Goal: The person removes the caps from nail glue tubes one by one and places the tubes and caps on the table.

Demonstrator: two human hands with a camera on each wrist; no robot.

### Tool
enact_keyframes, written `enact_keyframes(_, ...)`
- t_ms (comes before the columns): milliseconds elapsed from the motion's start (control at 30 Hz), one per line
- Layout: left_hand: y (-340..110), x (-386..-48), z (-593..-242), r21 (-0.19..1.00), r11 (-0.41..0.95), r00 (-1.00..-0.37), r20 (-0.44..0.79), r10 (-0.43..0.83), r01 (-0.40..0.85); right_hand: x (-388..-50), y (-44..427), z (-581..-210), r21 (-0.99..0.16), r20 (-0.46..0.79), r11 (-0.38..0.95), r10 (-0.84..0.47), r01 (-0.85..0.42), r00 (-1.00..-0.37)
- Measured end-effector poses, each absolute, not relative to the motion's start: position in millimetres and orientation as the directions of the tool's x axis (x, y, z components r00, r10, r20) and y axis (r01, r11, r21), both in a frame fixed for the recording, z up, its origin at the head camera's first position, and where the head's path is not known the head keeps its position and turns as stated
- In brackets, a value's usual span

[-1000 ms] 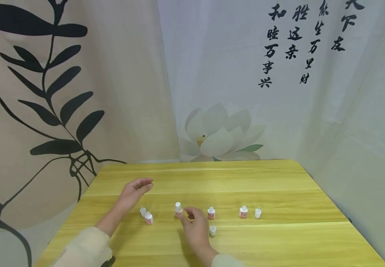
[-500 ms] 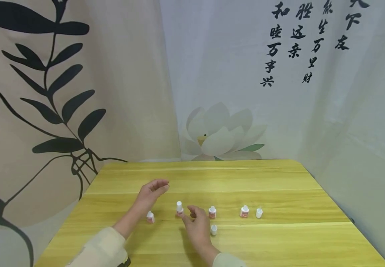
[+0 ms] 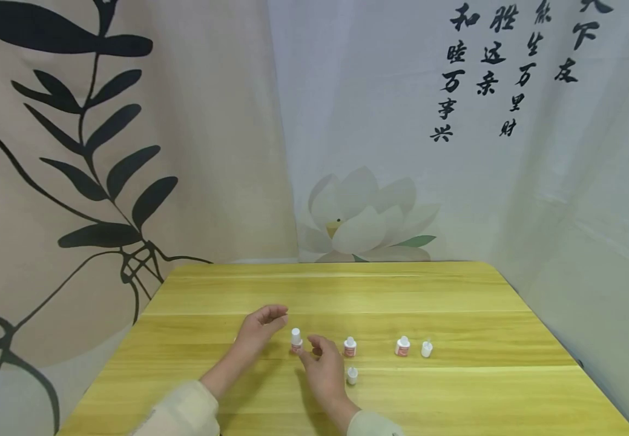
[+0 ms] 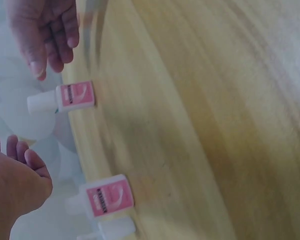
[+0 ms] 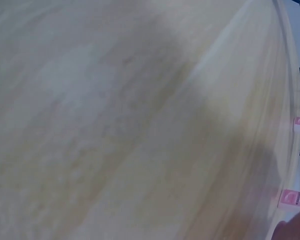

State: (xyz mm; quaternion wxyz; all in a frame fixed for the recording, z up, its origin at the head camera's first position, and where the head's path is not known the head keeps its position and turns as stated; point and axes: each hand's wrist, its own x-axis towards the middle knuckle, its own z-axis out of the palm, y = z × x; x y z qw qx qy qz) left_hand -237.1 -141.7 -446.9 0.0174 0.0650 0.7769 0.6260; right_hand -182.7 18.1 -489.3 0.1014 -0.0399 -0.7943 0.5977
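A small white bottle [image 3: 296, 341] with a pink label and a tall white cap stands upright on the table between the two hands. My left hand [image 3: 262, 330] hovers just left of it, fingers relaxed and holding nothing. At its right is my right hand [image 3: 322, 366], loosely bent with thumb and fingers apart; the left wrist view shows a gap between that hand [image 4: 52, 37] and the capped bottle [image 4: 76, 97]. Another labelled bottle [image 4: 110, 197], without its tall cap, stands beside a loose white cap [image 4: 117, 227]; in the head view the left arm mostly hides them.
Right of the hands stand two uncapped bottles, one nearer [image 3: 349, 347] and one farther right [image 3: 402, 346]. Loose white caps lie near them, one in front [image 3: 352, 375] and one at the right [image 3: 427, 349]. A printed curtain [image 3: 227, 151] hangs behind the wooden table [image 3: 456, 399].
My left hand has moved right, toward the capped bottle, and its arm now covers the leftmost bottle and cap. The right hand has stayed almost still.
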Motion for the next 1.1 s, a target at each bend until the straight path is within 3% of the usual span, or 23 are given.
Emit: enact_keyframes(1100, -127.7, -230.1, -479.4, 0.969, 0.228, -0.990, 0.074, 0.117, 0.099, -198.2, 18.6, -500.1, -0.960, 0.097, 0.276, 0.147, -0.053, -0.984)
